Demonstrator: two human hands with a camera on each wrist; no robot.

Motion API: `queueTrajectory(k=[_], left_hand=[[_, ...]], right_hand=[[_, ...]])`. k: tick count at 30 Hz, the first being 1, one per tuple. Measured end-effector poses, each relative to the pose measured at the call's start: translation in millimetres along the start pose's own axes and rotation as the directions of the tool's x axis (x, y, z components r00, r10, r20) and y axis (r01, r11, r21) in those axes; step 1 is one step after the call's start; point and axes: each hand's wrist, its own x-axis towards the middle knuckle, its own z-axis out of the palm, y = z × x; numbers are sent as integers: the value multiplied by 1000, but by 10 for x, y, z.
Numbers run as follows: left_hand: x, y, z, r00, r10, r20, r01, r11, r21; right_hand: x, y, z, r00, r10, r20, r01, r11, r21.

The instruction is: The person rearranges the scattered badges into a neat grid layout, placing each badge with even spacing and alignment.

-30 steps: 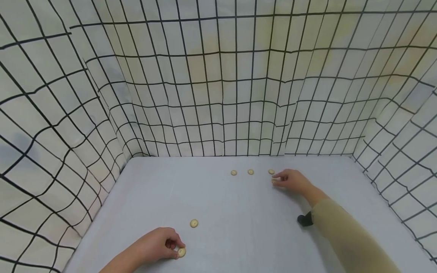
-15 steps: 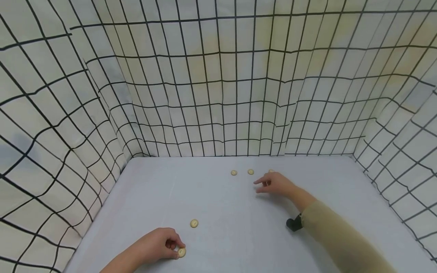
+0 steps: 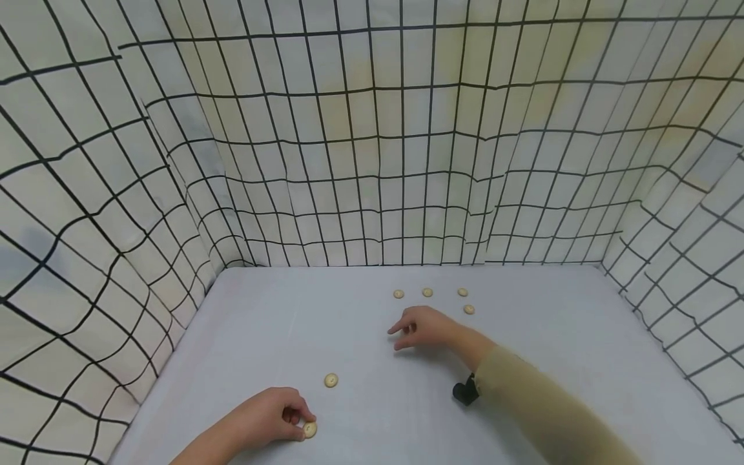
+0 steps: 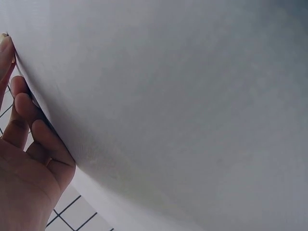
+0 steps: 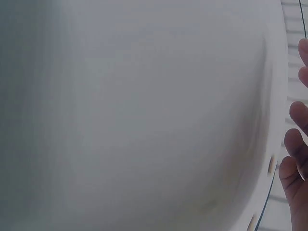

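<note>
Low on the left in the head view, my left hand (image 3: 273,415) rests at the table and pinches a cream round button (image 3: 310,429) between thumb and index finger. The left wrist view shows that hand's curled fingers (image 4: 43,137) against the white surface. A second button (image 3: 330,380) lies just beyond it. My right hand (image 3: 427,327) hovers over the middle of the table, thumb and index finger apart, holding nothing. Behind it is a button (image 3: 469,309). Farther back, three more lie in a row: a left one (image 3: 398,294), a middle one (image 3: 427,292) and a right one (image 3: 462,292).
The white table (image 3: 256,336) is enclosed at the back and sides by pale walls with a black grid (image 3: 360,148). A small black device (image 3: 465,391) hangs at the right wrist, below the beige sleeve (image 3: 540,403).
My right hand has let go of a button beside the back row and moved left and nearer, fingers spread. The left hand stays still with its button.
</note>
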Motion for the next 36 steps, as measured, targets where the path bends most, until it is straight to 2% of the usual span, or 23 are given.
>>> queueTrajectory(k=[4,9,16,29,36], left_hand=[[7,10,1,1000,-8,2,8,1000,-1],[18,17,3,1000,-27,10,27,1000,-7],[28,10,-6,999,-35,24,35,999,-16],[35,-10,-19,1000,4,27,-3,1000,-12],[49,-22,-12,1000,5,27,-4,1000,-6]], right_hand=[[108,-227,143,997,-67,45,68,997,-23],[219,-473,295,989,-113,95,119,991,-59],[359,-713,469,972,-192,137,209,970,-122],[444,-876,656,954,-238,180,266,952,-154],[438,-905,693,955,-247,164,278,938,-206]])
